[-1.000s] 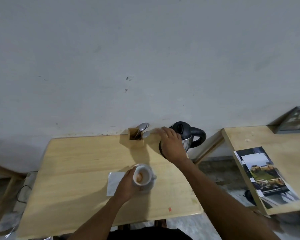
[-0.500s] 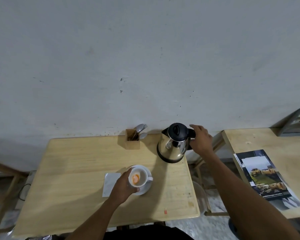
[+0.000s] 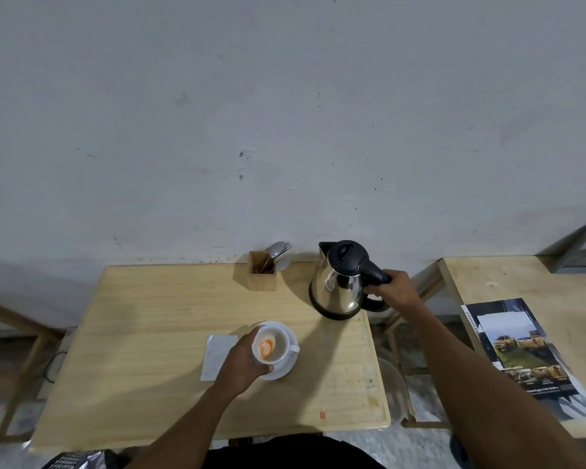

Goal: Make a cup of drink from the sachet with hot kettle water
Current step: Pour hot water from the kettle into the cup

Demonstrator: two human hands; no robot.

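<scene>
A white cup with orange powder in its bottom rests on a white saucer near the middle of the wooden table. My left hand wraps around the cup's left side. A steel kettle with a black lid stands on its base at the table's back right corner. My right hand grips the kettle's black handle. A white sachet or paper lies flat just left of the saucer, partly under my left hand.
A wooden holder with spoons and a fork stands against the wall, left of the kettle. A second table at the right carries a magazine. A gap separates the two tables. A small red scrap lies near the front edge.
My right hand left the cutlery holder area, passed over the kettle and closed on its handle. The left hand stays on the cup.
</scene>
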